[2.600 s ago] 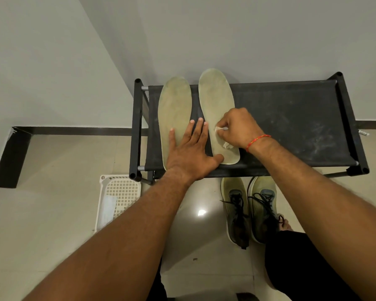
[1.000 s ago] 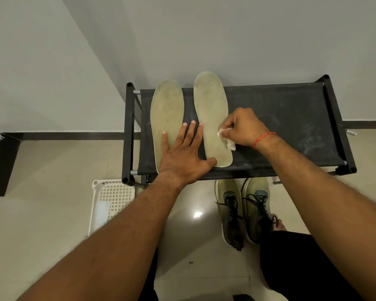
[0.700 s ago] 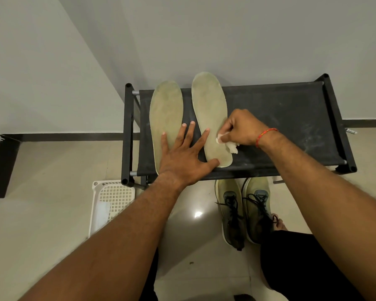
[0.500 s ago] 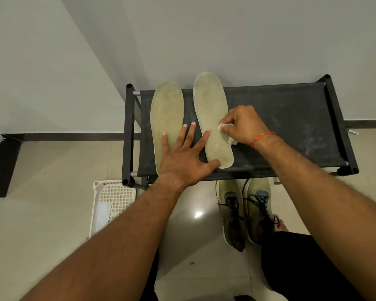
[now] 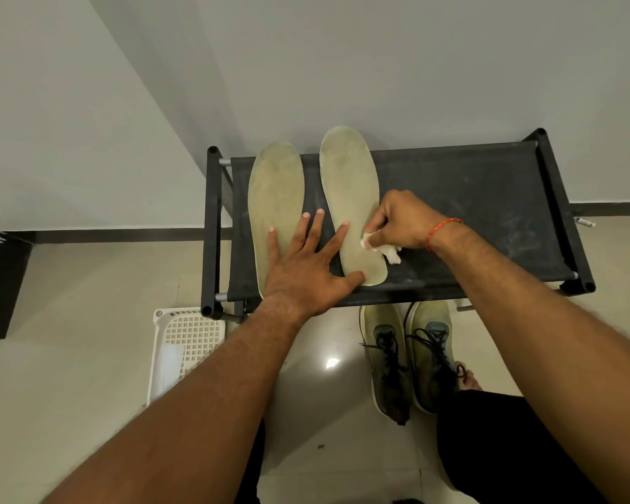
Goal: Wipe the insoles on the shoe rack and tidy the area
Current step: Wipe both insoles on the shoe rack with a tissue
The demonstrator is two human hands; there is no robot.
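1. A black fabric-topped shoe rack (image 5: 470, 212) is standing against a pale grey wall on a glossy beige tiled floor (image 5: 70, 358); its cloth is showing dusty whitish smears.
2. Two insoles are lying side by side on the rack's left half, long axes running from front edge toward the wall, toes pointing at the wall.
3. The left insole (image 5: 275, 191) and right insole (image 5: 350, 183) are looking pale yellow-green, scuffed and grimy.
4. The left hand (image 5: 306, 271) is pressing flat, fingers spread across both insoles.
5. The right hand (image 5: 402, 223) is pinching a crumpled white wipe (image 5: 390, 251) against the right insole's heel edge.
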